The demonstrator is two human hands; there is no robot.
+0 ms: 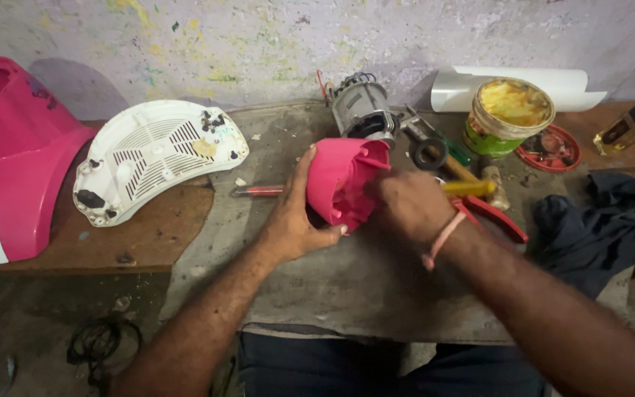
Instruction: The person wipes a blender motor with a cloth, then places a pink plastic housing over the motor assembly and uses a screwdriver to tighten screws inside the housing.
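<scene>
Centrally, one pink plastic cone-shaped housing [343, 182] lies on its side on the grey, worn tabletop [332, 287]. The left hand [292, 220] cups its smooth outer wall, fingers closed around it with the thumb beneath. The right hand [409, 206], a pink band at its wrist, is at the housing's open, ribbed mouth; whether its fingers are closed on anything cannot be told.

One metal motor [361, 109] stands just behind the housing. One red-handled screwdriver [259, 191] lies just left of it, and one pair of red-handled pliers [494, 215] lies beside the right wrist. One white slotted plastic cover [156, 158] and one large glossy pink shell [16, 147] sit at left. One round tin of yellow paste [508, 114], one dark crumpled cloth [597, 228] and one small bottle [630, 129] are at right.
</scene>
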